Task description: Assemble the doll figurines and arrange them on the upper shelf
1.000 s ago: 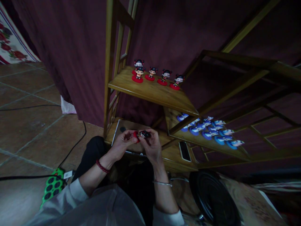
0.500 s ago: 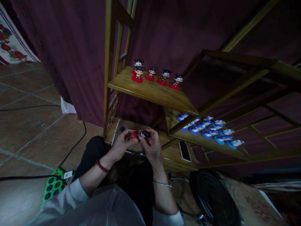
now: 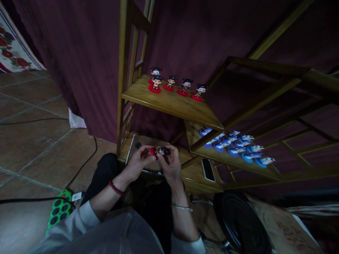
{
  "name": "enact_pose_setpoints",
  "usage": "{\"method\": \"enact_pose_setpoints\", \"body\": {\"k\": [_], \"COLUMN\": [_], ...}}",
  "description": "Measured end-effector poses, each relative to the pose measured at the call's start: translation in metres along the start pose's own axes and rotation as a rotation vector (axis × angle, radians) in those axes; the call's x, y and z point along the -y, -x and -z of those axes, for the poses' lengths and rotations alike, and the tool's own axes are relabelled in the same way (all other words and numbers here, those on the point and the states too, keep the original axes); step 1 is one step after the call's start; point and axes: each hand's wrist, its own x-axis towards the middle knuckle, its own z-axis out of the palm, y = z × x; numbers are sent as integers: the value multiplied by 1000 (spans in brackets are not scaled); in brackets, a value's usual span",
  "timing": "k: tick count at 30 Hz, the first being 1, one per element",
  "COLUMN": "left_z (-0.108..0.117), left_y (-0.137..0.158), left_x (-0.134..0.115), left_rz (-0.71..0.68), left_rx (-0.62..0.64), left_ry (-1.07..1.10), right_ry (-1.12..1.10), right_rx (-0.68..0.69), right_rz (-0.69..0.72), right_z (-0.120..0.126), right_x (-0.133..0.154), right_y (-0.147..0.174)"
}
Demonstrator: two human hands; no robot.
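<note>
Between my two hands lies a small figurine [image 3: 162, 151] with black hair and a red base, tipped on its side. My left hand [image 3: 138, 160] pinches the red base, while my right hand [image 3: 171, 162] grips the head end. Both hands are over an open-topped cardboard box or tray [image 3: 144, 140] on the low shelf. Above, similar figurines [image 3: 172, 82] on round red bases stand on the wooden upper shelf [image 3: 169, 104]. Parts of the held figurine are covered by my fingers.
Several blue-and-white figurines [image 3: 237, 150] stand on the middle shelf to the right. A phone [image 3: 208, 170] lies on the low shelf. A round black stool seat [image 3: 239, 222] is at lower right. A green power strip [image 3: 60, 208] and black cables lie on the tiled floor at left.
</note>
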Motion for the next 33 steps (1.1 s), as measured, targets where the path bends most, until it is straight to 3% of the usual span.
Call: {"method": "enact_pose_setpoints", "body": {"k": [12, 33], "left_z": [2, 4], "left_y": [0, 2], "left_x": [3, 1], "left_rz": [7, 43], "left_rx": [18, 25], "left_ry": [3, -28], "right_ry": [-1, -2], "right_rx": [-78, -27], "right_rz": [-52, -112], "right_z": [-3, -1], "right_x": [-6, -6], "right_y": [1, 4]}}
